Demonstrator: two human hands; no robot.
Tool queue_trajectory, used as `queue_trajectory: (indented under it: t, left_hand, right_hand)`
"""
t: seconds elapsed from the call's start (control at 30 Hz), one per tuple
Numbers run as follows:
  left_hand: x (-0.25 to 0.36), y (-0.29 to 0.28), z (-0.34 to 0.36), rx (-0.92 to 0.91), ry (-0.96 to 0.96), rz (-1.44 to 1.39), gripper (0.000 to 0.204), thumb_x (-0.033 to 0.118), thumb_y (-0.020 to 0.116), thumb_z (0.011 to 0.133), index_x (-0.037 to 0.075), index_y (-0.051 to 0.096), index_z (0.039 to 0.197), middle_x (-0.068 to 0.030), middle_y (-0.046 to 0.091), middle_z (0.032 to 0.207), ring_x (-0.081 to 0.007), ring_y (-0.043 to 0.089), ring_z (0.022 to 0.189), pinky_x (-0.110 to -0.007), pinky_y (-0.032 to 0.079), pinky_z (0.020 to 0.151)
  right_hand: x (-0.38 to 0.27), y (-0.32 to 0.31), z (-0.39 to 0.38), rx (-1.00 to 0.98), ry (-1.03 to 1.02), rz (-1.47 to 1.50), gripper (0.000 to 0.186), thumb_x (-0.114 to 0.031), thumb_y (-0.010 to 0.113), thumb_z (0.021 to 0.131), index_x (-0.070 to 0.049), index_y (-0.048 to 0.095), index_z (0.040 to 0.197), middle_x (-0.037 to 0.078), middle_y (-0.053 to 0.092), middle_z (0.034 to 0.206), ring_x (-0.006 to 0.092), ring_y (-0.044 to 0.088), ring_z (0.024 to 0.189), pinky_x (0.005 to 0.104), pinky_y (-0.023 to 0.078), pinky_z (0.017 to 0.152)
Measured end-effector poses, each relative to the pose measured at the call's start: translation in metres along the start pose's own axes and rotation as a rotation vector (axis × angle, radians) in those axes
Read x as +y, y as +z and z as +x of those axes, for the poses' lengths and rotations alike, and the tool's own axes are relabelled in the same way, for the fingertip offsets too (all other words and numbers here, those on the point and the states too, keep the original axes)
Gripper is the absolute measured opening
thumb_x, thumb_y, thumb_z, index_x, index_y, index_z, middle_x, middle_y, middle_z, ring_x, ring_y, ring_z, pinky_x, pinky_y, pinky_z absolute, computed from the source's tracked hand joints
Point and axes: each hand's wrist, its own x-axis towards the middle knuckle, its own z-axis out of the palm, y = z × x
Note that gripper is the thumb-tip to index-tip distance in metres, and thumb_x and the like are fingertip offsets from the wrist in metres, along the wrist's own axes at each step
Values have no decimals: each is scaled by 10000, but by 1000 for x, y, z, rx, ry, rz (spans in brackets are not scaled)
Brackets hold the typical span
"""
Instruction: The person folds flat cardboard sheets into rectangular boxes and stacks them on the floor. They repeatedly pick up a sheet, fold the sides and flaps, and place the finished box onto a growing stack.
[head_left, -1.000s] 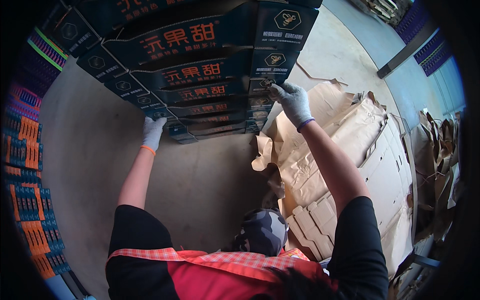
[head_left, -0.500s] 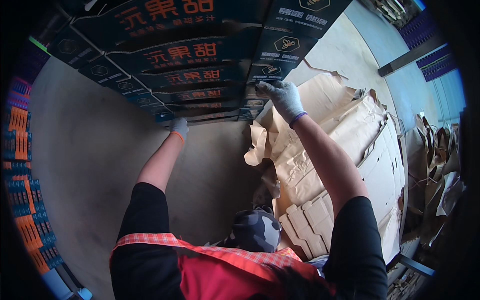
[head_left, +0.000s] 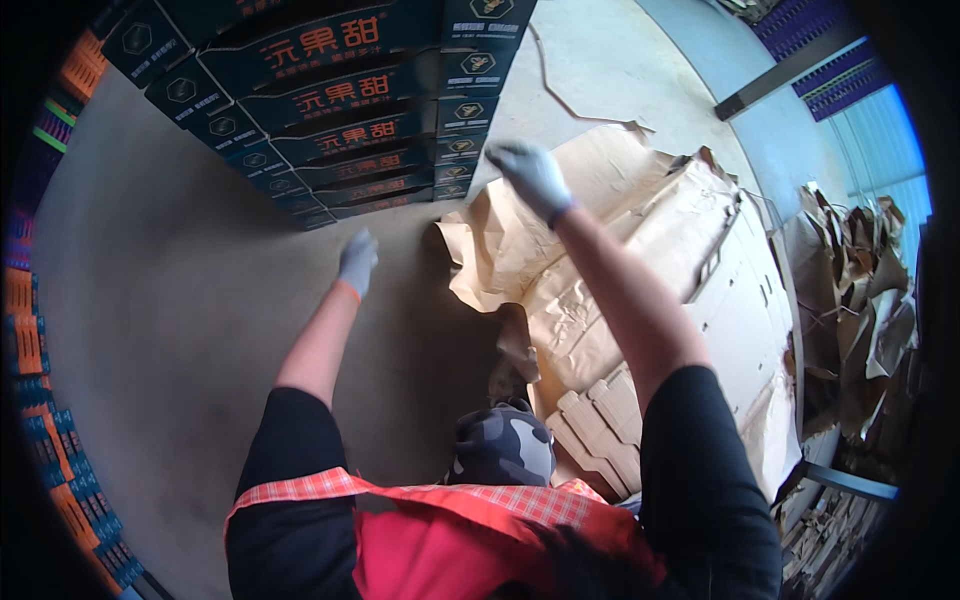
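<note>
A tall stack of dark teal cardboard boxes point(head_left: 250, 87) with orange and white print stands on the floor ahead of me. My left hand point(head_left: 358, 260), in a grey-white glove with an orange cuff, hangs just short of the stack's lower front edge, empty, its fingers loosely bent. To the right of the stack, my right hand point(head_left: 532, 180), gloved and slightly blurred, is held above crumpled brown paper point(head_left: 600, 240). Its fingers are loosely extended and hold nothing visible. Both hands are apart from the boxes.
Flattened cardboard point(head_left: 745, 330) lies under and beside the paper on my right, with moulded cardboard pieces point(head_left: 598, 425) nearer me. Torn brown paper point(head_left: 850, 300) is heaped farther right. Orange and teal stacks point(head_left: 65, 450) line the left rim. A grey post point(head_left: 780, 78) stands far right.
Both hands have come away from the box stack, which they were touching. The stack now appears farther off and to the left, and the paper has shifted left in view.
</note>
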Motion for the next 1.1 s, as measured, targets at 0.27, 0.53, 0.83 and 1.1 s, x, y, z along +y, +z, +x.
queue_trajectory:
  t: [0.27,0.53,0.83,1.1]
  left_hand:
    - [-107,22,-292,-131,-345,80,344,48,481,915,-17,560,1244,-130,619,1182,-211,622,1014,-317,511,881]
    - [71,132,-243,-353,629,130,258,54,488,958,-40,603,1170,-125,649,1126,-186,609,1052,-309,468,961]
    - [93,379,-283,-1026,662,1244,802,366,625,860,-35,239,1437,-261,561,1226,-328,565,1142,-341,435,967]
    - [-47,465,-270,-485,690,1229,918,524,645,797,-42,287,1425,-262,394,1414,-361,339,1346,-382,273,1110]
  right_hand:
    - [-107,-24,-401,264,903,3,153,-95,587,872,9,692,912,116,703,812,177,674,728,289,518,681]
    - [-99,-67,-495,322,1069,139,175,-143,616,874,-2,699,936,80,700,803,135,638,717,269,506,680]
    - [8,-202,-614,1031,967,-537,243,-167,620,859,-27,652,1055,174,665,1023,310,632,946,377,487,866]
    - [77,-279,-635,1059,1484,-527,532,-390,649,824,5,573,1173,225,612,1146,388,578,1062,441,454,912]
